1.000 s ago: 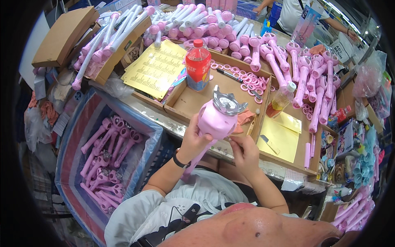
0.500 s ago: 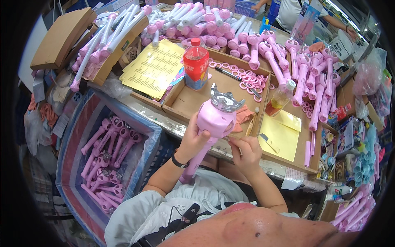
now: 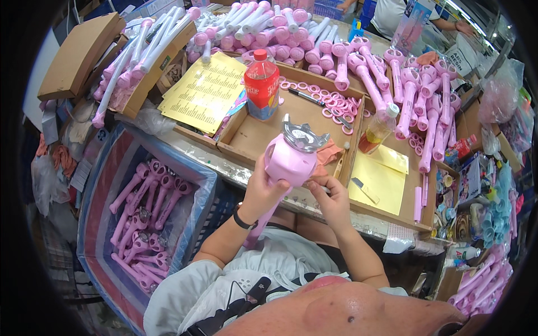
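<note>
A pink toy wand (image 3: 287,162) leans in front of me, its bulbous head up and its handle running down to my lap. A silver crown piece (image 3: 303,138) sits on top of the head. My left hand (image 3: 262,190) is wrapped round the wand just below the head. Close against the head's lower right side is my right hand (image 3: 332,200), thumb and fingers pinched together. Whatever small thing may be in that pinch cannot be made out. Behind the wand, an orange cloth (image 3: 327,157) lies in a shallow cardboard tray (image 3: 246,134).
A lined bin (image 3: 208,190) at my left holds several pink wands. Yellow printed sheets (image 3: 204,92), a red-capped bottle (image 3: 261,84), pink rings (image 3: 336,103) and a second bottle (image 3: 380,130) stand or lie on the bench. More wands (image 3: 412,95) are heaped behind. Another person (image 3: 392,19) is at the back.
My right hand has come up and left, closer to the wand's head. The wand has shifted slightly left with my left hand still round it.
</note>
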Motion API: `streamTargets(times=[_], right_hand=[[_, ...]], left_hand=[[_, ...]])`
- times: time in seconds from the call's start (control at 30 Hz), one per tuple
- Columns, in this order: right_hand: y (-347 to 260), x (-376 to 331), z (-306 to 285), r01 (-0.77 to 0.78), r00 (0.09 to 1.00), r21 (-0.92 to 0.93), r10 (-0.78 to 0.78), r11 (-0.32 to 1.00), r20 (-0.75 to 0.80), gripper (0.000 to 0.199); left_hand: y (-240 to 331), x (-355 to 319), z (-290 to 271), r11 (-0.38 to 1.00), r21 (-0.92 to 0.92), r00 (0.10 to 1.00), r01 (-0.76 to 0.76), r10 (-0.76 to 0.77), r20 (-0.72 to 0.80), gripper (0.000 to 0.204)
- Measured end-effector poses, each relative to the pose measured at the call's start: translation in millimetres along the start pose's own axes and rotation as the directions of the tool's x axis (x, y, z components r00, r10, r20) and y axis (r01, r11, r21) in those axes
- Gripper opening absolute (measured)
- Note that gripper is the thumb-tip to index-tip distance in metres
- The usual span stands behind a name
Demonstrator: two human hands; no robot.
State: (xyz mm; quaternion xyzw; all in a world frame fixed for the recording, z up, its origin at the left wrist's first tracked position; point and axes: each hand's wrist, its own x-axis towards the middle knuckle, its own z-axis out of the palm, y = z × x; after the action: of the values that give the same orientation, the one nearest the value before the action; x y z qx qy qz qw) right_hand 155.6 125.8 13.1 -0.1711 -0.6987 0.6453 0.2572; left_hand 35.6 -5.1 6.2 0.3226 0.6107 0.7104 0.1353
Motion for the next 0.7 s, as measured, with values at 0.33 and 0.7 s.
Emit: streamTargets(times=[0.33, 0.7], right_hand=[[-11.7, -1.6, 5.1, 0.429, 0.892, -0.393, -0.451, 0.813, 0.042, 0.011], [-8.6, -0.8, 3.0, 0.486, 0.841, -0.510, -0.539, 0.709, 0.052, 0.010]], left_hand=[[4.5, 6.3, -7.9, 0.992, -0.128, 1.000, 0.005, -0.002, 0.022, 0.090], [4.2, 7.1, -10.3, 0.990, -0.134, 0.998, 0.054, -0.050, 0.037, 0.081]])
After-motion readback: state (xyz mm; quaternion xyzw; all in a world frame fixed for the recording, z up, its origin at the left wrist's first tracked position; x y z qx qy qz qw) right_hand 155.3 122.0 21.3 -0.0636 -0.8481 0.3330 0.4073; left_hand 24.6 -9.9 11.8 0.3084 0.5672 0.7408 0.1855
